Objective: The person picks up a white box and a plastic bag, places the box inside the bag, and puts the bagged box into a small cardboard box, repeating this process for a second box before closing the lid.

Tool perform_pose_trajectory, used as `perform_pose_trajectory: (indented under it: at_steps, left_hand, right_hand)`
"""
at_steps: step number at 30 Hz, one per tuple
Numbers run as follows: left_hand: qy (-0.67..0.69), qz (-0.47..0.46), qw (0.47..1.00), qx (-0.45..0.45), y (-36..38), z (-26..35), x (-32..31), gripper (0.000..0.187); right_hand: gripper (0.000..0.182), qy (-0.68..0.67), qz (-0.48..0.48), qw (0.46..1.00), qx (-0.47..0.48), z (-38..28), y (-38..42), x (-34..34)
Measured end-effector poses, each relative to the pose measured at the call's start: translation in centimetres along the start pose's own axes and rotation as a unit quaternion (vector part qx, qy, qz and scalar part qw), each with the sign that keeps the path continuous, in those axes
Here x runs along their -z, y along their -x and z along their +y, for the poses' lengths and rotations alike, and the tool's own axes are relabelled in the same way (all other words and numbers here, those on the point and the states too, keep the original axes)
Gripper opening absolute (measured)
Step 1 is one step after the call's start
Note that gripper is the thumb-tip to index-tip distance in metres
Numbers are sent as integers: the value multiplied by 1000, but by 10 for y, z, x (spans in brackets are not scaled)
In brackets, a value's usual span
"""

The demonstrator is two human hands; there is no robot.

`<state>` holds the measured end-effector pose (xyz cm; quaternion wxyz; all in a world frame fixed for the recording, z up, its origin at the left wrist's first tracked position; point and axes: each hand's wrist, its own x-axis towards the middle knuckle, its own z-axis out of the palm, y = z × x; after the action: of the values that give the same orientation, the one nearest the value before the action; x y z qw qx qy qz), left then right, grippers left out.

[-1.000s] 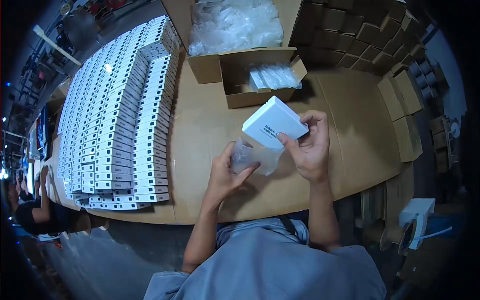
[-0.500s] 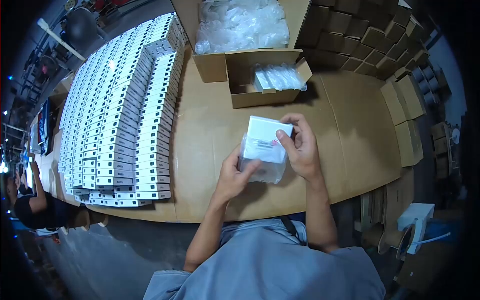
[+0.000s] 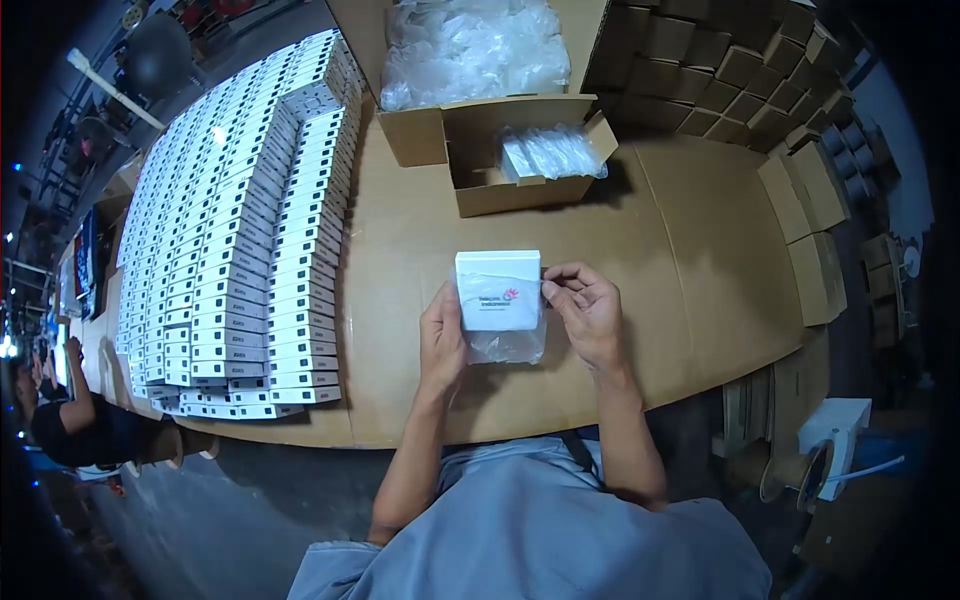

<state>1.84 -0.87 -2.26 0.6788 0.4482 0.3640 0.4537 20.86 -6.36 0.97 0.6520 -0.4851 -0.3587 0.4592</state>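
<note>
A flat white box [image 3: 498, 262] with a small pink and dark print sits partly inside a clear plastic bag [image 3: 506, 348]. Its top end sticks out of the bag, and the loose lower part of the bag hangs below it. My left hand [image 3: 442, 338] is closed around the left side of the bagged box. On the other side, my right hand [image 3: 588, 315] pinches at the box's upper right edge, where the bag's edge seems to be; exactly what lies between the fingertips is too small to tell.
Tall rows of white boxes [image 3: 235, 240] fill the table's left. Ahead, a small open carton [image 3: 520, 198] holds several bagged boxes [image 3: 552, 153]. Behind it stands a large carton of clear plastic bags [image 3: 475, 50]. Brown boxes [image 3: 740, 68] are stacked at the back right. Another person [image 3: 85, 415] is far left.
The box has moved left and down and now lies straighter, its print facing me. My left hand has shifted to its side. My right hand has moved from the box's top corner to its edge.
</note>
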Motion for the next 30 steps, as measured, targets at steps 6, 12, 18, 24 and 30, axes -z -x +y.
perform_pose_trajectory:
  at_steps: [6, 12, 18, 24, 30]
  left_hand:
    - [-99, 28, 993, -58, 0, 13, -4, 51]
    - [-49, -27, 988, -146, -5, 20, -7, 57]
    - [73, -32, 990, -119, -5, 23, -14, 57]
    - [99, -68, 989, -85, -4, 20, -11, 60]
    - [-46, -122, 990, -55, 2, 24, 2, 34]
  right_hand:
    - [10, 10, -14, 997, 71, -3, 3, -4]
    - [8, 67, -80, 986, 130, -5, -2, 1]
    - [26, 12, -72, 994, 82, -15, 4, -10]
    - [42, 147, -64, 983, 86, 4, 5, -9]
    - [31, 174, -71, 978, 95, 3, 7, -5]
